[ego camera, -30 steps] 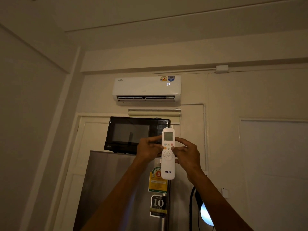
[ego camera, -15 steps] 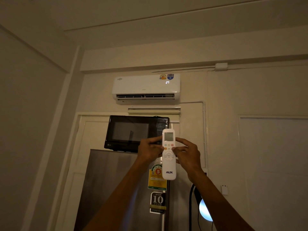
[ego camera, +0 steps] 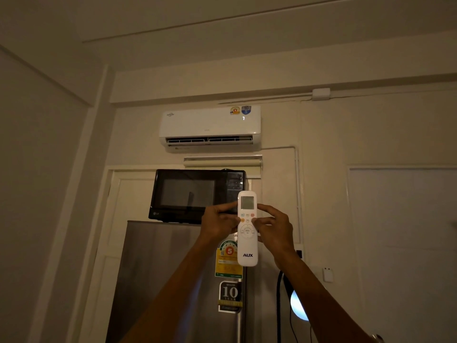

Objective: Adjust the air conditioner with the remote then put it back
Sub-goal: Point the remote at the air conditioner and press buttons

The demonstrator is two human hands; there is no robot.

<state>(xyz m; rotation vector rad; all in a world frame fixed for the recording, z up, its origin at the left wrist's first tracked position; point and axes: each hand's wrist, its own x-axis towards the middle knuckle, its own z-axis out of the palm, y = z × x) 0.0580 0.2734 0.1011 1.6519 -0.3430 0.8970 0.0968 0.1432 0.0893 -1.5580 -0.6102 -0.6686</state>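
A white AUX remote [ego camera: 247,246] stands upright in front of me, its grey screen at the top and its buttons facing me. My left hand [ego camera: 218,224] grips its left side. On its right side is my right hand [ego camera: 273,225], the thumb resting on the buttons near the right edge. High on the wall hangs the white air conditioner [ego camera: 210,126], its louvre open and a single lit digit showing near its right end.
A black microwave [ego camera: 195,195] sits on a steel fridge [ego camera: 173,280] below the air conditioner. A white door [ego camera: 405,243] is at the right. A black cable and a round light [ego camera: 298,305] hang beside the fridge.
The air conditioner's display showed 27 and now shows only one digit. The remote and both hands have sunk slightly in view. My right thumb stays on the buttons.
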